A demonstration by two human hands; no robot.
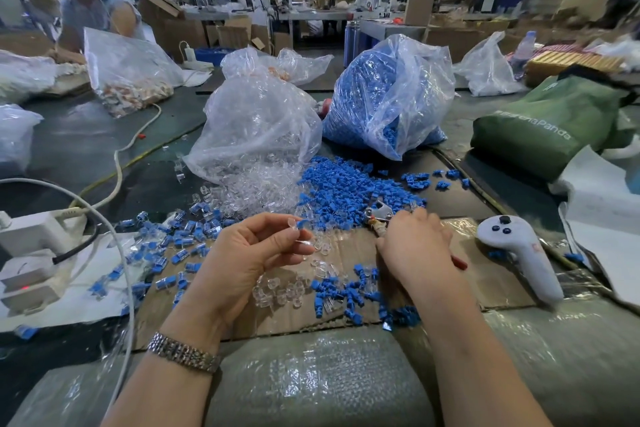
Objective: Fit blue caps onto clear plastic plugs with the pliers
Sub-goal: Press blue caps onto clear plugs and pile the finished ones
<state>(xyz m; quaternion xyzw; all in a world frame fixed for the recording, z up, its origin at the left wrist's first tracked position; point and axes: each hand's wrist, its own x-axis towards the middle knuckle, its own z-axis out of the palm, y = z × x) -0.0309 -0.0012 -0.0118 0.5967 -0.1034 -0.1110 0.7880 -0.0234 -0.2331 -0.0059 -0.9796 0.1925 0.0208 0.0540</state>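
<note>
Left hand pinches plug; right hand grips pliers

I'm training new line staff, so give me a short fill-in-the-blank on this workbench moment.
1. The left hand pinches a clear plug with a ____ cap.
2. The right hand grips the ____.
3. The white controller lies on the ____ side of the cardboard.

Missing words: blue; pliers; right

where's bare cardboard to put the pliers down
Bare cardboard lies between the right hand and the white controller. Crowded: loose clear plugs and blue caps between the wrists, and finished pieces beyond the left hand.
</note>
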